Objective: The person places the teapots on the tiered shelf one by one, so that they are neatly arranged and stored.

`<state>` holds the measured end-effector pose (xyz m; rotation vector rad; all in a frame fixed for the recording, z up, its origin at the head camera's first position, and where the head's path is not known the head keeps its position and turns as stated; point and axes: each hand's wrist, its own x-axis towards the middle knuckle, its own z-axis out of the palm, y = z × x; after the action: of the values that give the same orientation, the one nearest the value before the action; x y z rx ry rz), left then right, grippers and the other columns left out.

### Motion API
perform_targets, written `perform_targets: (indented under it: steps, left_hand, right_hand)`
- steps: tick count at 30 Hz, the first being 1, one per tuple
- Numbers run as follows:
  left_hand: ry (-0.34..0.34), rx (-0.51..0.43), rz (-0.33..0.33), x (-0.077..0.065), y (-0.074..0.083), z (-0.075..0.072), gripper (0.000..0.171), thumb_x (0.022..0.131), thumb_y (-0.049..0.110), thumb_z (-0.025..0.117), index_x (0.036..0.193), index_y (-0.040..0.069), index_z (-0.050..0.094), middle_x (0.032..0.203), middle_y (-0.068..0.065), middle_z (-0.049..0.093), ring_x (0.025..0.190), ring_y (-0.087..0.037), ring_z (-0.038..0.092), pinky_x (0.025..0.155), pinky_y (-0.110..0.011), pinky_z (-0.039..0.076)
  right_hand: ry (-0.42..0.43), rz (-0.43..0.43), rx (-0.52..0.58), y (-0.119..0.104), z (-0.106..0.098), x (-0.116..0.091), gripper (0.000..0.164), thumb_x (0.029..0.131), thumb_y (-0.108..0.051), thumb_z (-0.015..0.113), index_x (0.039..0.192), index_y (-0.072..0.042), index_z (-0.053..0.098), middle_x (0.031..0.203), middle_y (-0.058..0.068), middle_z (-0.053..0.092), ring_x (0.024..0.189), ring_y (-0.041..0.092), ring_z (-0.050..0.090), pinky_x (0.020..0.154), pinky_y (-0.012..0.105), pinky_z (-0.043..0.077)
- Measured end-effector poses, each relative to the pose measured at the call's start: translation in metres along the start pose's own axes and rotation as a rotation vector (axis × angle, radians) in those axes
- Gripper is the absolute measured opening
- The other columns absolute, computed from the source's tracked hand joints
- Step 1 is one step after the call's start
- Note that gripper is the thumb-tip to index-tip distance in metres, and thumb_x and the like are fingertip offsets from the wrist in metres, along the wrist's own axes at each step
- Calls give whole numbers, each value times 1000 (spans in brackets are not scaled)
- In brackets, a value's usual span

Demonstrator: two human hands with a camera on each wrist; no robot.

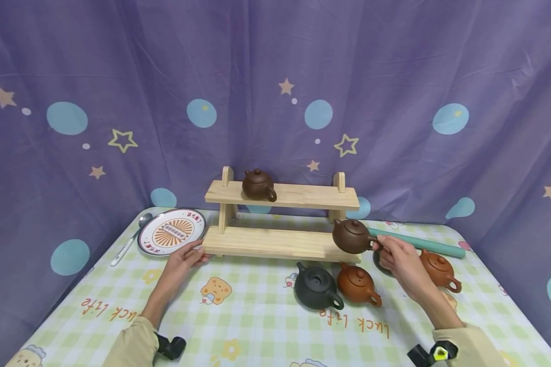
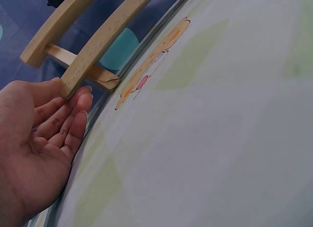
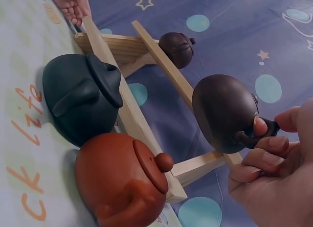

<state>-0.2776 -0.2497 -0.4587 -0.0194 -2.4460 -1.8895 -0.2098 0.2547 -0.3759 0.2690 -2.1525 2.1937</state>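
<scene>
My right hand (image 1: 401, 260) pinches the handle of a dark brown teapot (image 1: 351, 236), which is up in the air by the right end of the lower board. In the right wrist view the brown teapot (image 3: 222, 112) hangs clear of the wooden shelf. My left hand (image 2: 46, 134) holds the left end of the two-tier wooden shelf (image 1: 275, 242) between thumb and fingers. On the upper board sits another dark brown teapot (image 1: 258, 184). In front of the shelf stand a black teapot (image 1: 315, 285) and a reddish-brown teapot (image 1: 358, 284), side by side.
Behind my right hand stands another reddish-brown teapot (image 1: 438, 267), and a dark object (image 1: 382, 262) is mostly hidden. A green roll (image 1: 422, 242) lies at the back right. On the left are a patterned plate (image 1: 172, 232) and a spoon (image 1: 127, 247). A purple curtain (image 1: 275, 76) hangs behind.
</scene>
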Motion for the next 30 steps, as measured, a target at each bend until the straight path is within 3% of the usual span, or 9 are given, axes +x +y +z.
perform_targets:
  steps: [19,25,30]
  left_hand:
    - [2,-2,6,0,0,0,50,110,18,54,152,-7,42,119,-22,71,92,-8,69,87,-19,55]
    - [-4,-13,3,-1,2,1,50,110,17,54,152,-8,42,121,-23,70,92,-9,69,87,-20,55]
    - [-4,-7,-13,0,1,0,50,111,17,53,153,-7,40,122,-24,69,94,-10,69,88,-21,56]
  right_hand:
    - [4,-42,74,-1,18,20,31,112,-17,46,91,0,62,71,-3,50,56,6,26,56,33,15]
    - [11,-32,62,-2,23,26,32,112,-14,45,89,2,60,62,-5,37,55,8,22,55,33,15]
    - [10,-38,53,-2,26,30,32,112,-14,44,90,3,60,64,-3,39,55,8,20,58,36,15]
